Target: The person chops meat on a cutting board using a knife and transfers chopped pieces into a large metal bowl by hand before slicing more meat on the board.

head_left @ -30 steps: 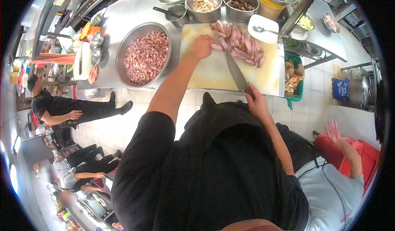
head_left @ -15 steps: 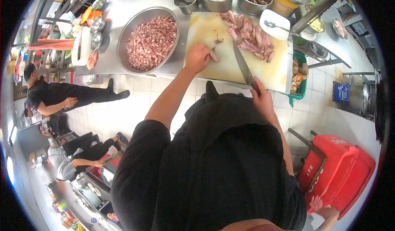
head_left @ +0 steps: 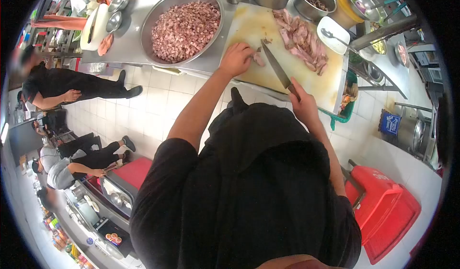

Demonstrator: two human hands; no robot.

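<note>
My left hand (head_left: 236, 59) is over the left part of the cutting board (head_left: 244, 27), its fingers closed on a small piece of meat (head_left: 259, 59). In my right hand (head_left: 303, 104) is the handle of a long knife (head_left: 276, 65); the blade lies low over the board, its tip pointing away from me near small dark scraps (head_left: 266, 41). A pile of cooked meat strips (head_left: 302, 43) covers the board's right side. To the left of the board stands a large metal bowl (head_left: 145, 34) full of diced meat (head_left: 184, 31).
Metal bowls line the table's back, with a white dish (head_left: 323, 38) and spoon beside the meat strips. A green basket (head_left: 350, 107) hangs by the board's right edge. A red bin (head_left: 383, 206) stands at lower right. Several people (head_left: 67, 87) are at left.
The view has shifted, with the table sliding up. My left hand has moved away from the strips with a small piece, and the knife has left the pile. The person at lower right is gone from view.
</note>
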